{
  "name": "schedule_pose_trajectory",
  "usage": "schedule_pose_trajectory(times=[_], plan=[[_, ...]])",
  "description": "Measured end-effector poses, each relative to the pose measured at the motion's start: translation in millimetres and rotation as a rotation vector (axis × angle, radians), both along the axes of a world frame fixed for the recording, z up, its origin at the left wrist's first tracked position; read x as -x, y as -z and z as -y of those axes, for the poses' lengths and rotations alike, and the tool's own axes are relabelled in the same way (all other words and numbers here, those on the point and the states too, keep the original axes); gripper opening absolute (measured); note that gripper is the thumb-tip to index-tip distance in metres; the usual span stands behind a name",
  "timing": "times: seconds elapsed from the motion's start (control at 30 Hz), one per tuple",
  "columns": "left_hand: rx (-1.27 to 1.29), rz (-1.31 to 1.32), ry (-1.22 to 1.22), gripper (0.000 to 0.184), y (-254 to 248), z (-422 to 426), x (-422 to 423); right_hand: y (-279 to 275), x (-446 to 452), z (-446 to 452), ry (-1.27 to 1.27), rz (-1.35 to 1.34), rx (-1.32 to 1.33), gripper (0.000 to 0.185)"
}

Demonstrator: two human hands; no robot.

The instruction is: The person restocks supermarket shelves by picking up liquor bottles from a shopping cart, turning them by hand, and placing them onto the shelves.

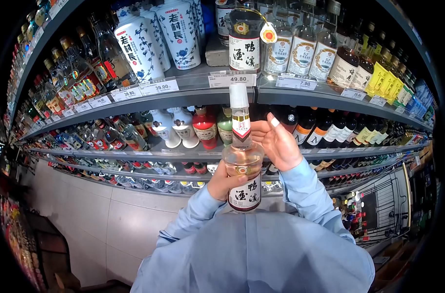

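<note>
Upright in front of my chest is a clear glass liquor bottle with a white cap, a red-and-white neck band and a white label with black characters. My left hand is wrapped round its body, thumb across the front above the label. Beside the bottle's neck and shoulder, my right hand has its fingers apart, with some fingers partly behind the bottle; whether they touch the glass I cannot tell. A similar bottle with a round hanging tag stands on the upper shelf straight ahead.
The upper shelf edge carries price labels. White-and-blue bottles stand left of centre, clear bottles to the right. Lower shelves hold more bottles, including a red one. A wire cart is at right; tiled floor lies at left.
</note>
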State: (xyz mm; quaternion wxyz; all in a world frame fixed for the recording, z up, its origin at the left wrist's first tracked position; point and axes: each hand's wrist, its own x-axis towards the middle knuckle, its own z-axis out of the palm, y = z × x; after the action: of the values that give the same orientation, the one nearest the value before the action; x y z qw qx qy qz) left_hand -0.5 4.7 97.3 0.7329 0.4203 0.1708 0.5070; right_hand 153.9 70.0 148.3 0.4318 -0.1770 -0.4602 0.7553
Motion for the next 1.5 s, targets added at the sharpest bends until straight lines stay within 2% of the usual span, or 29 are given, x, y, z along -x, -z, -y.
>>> schedule_pose_trajectory(times=[0.07,0.1,0.3,0.43,0.57,0.8,0.87,0.9,1.0,1.13,1.2,1.27,1.3,1.4,1.47,1.5], plan=[[-0.016,0.023,0.004,0.076,-0.3,-2.5,-4.8,3.4,-7.0,-2.0,0.012,0.017,0.001,0.056],[-0.005,0.118,0.075,0.073,3.6,-6.5,-6.2,0.3,-10.6,-0.4,-0.001,0.009,0.006,0.054],[-0.061,0.168,0.173,0.078,11.5,-16.8,-27.4,-5.5,-32.9,0.2,-0.017,0.062,-0.101,0.056],[-0.118,0.094,0.072,0.089,4.6,-15.2,-48.0,-10.3,-45.3,7.5,-0.029,0.129,-0.247,0.055],[-0.276,0.148,0.129,0.078,-0.2,-20.6,-56.4,-10.6,-56.9,8.2,-0.075,0.190,-0.385,0.047],[-0.368,0.020,0.073,0.078,-0.6,-27.0,-66.1,-17.6,-70.9,-2.6,-0.026,0.134,-0.452,0.037],[-0.354,0.011,0.011,0.079,5.1,-26.2,-66.2,-28.6,-64.3,0.4,0.017,0.069,-0.495,0.040],[-0.320,0.030,0.036,0.079,0.7,-25.2,-64.3,-34.9,-65.2,-1.9,-0.012,0.093,-0.495,0.049],[-0.323,-0.101,-0.036,0.078,-8.7,-21.8,-52.9,-71.1,-53.6,3.8,-0.033,0.068,-0.614,0.057],[-0.431,-0.286,-0.112,0.072,-41.0,-18.0,-34.9,-110.1,-27.0,14.9,-0.145,0.125,-0.598,0.056],[-0.401,-0.190,-0.150,0.069,-56.2,-16.8,-25.9,-117.8,-11.7,14.3,-0.124,0.086,-0.625,0.054],[-0.483,-0.264,-0.187,0.069,-82.1,-19.5,-11.5,-134.4,-1.1,11.9,-0.123,0.040,-0.699,0.044],[-0.499,-0.312,-0.204,0.070,-93.9,-21.1,-3.5,-145.4,5.5,12.7,-0.087,0.049,-0.773,0.056],[-0.676,-0.319,-0.226,0.068,-137.6,-35.3,20.8,-182.9,23.8,12.0,0.004,0.002,-1.026,0.050],[-0.738,-0.196,-0.270,0.065,-161.4,-46.7,29.7,-209.2,29.8,16.2,0.004,0.046,-1.140,0.046],[-0.888,-0.343,-0.358,0.064,-175.7,-51.8,40.4,-218.5,34.7,17.0,-0.002,0.051,-1.187,0.046]])
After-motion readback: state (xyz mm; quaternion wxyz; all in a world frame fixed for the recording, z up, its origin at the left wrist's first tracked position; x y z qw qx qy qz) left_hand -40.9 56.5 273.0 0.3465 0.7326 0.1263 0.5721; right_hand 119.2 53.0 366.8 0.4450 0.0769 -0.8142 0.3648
